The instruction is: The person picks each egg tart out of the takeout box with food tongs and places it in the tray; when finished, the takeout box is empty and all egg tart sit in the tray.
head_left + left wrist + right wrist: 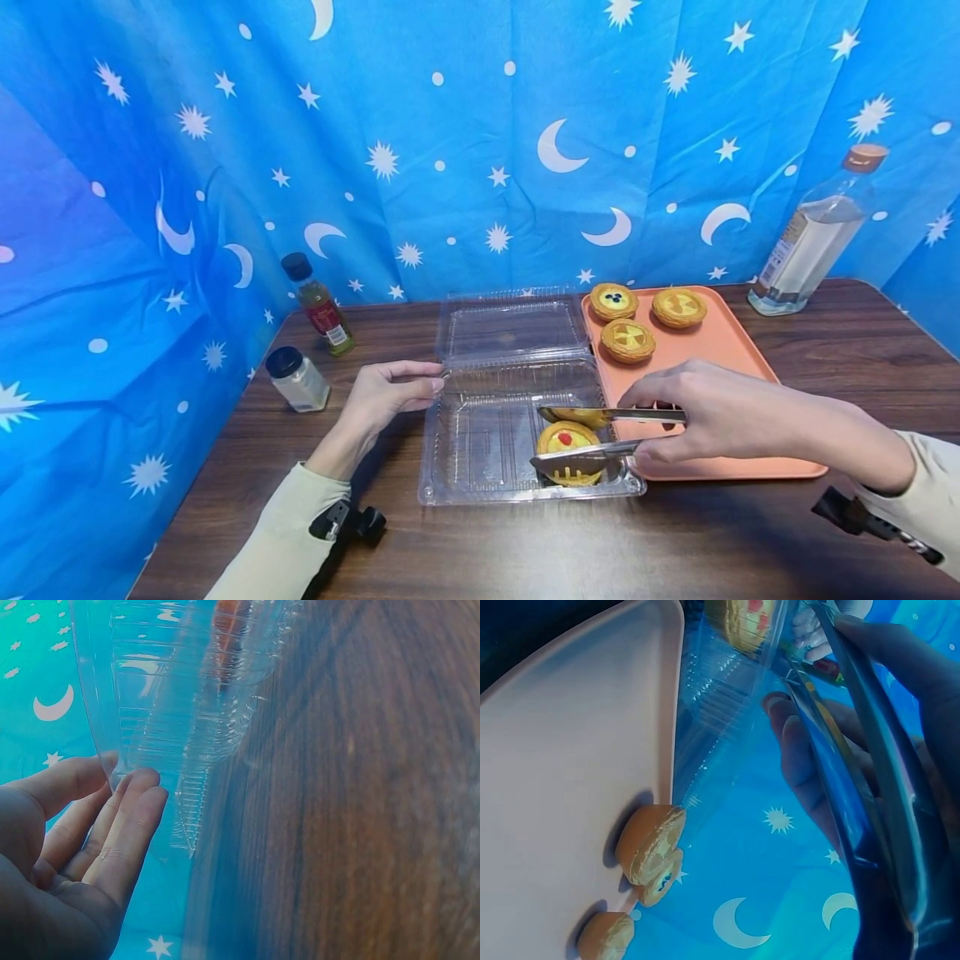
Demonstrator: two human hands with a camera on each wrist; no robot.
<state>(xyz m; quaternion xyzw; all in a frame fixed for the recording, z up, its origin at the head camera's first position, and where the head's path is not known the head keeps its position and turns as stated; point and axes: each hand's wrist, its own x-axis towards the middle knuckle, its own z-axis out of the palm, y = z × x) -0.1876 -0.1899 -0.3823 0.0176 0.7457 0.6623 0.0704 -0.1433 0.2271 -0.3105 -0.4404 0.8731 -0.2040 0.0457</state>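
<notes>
My left hand [382, 396] pinches the left rim of a clear plastic clamshell box [480, 492] between thumb and fingers, as the left wrist view shows. The box lies with its lid [510, 325] folded back. In my right hand [697, 408] I hold metal tongs [630, 415], fingers on one arm and thumb on the other. Their arms are spread over the box's right side. A round tart with a red topping [566, 437] sits there in the box, and the nearer tong arm overlaps its front part in the head view.
An orange tray [742, 350] adjoins the box on the right, with three tarts [628, 340] at its back. A tall clear bottle [813, 237] stands at the back right. A small red-labelled bottle [324, 317] and a black-capped jar [298, 382] stand on the left. A blue curtain [480, 125] hangs behind.
</notes>
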